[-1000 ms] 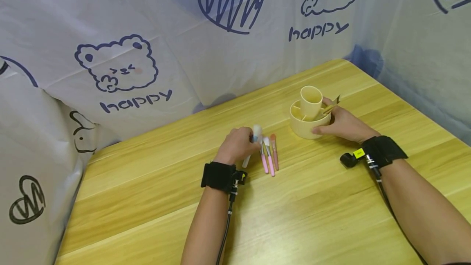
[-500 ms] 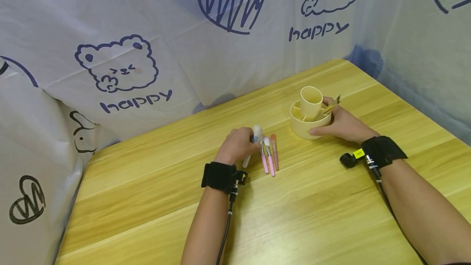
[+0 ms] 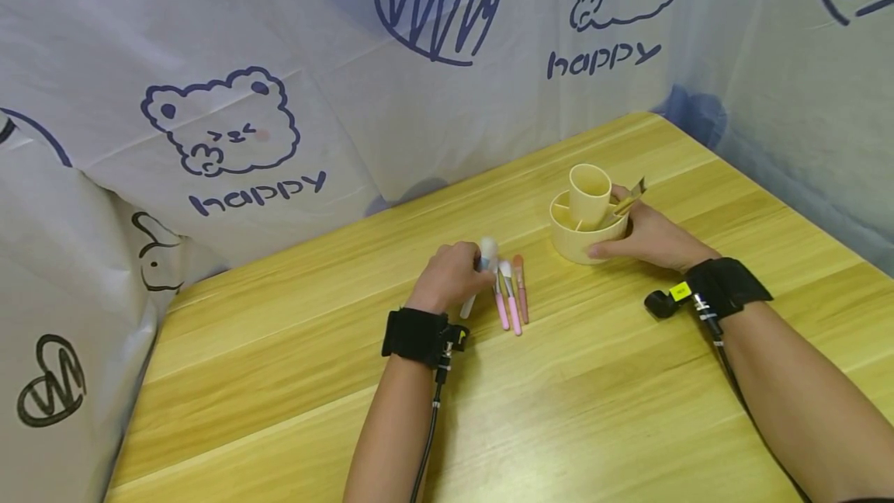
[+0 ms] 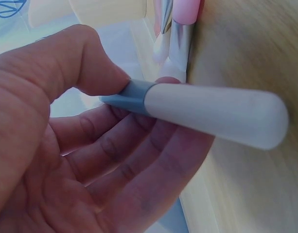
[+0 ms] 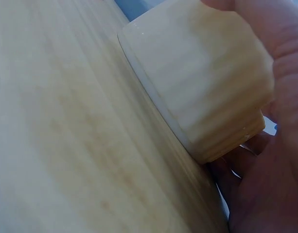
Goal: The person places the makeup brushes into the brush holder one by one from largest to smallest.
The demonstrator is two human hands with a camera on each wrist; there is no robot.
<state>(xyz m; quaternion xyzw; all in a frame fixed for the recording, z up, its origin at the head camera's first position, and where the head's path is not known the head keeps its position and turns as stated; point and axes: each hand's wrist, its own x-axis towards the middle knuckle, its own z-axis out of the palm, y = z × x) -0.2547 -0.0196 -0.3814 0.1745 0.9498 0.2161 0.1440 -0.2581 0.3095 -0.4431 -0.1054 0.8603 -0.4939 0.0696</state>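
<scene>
My left hand (image 3: 452, 274) pinches a makeup brush (image 4: 217, 114) between thumb and fingers. The brush has a white handle, a blue-grey collar and pale bristles. Just right of that hand, several makeup brushes (image 3: 513, 297) with pink handles lie side by side on the table, one with orange-brown bristles. At the right, my right hand (image 3: 653, 235) grips the side of a round cream organizer (image 3: 583, 243), thumb at its front and fingers behind. The organizer stands upright on the table, with dividers and a taller central cup (image 3: 590, 192). Slim gold-coloured sticks (image 3: 628, 204) lean out of its right side.
The wood-grain table (image 3: 279, 379) runs back to a white cloth (image 3: 419, 115) printed with blue drawings. Both wrists wear black straps (image 3: 417, 336) with small cameras, and cables (image 3: 427, 433) trail along the forearms.
</scene>
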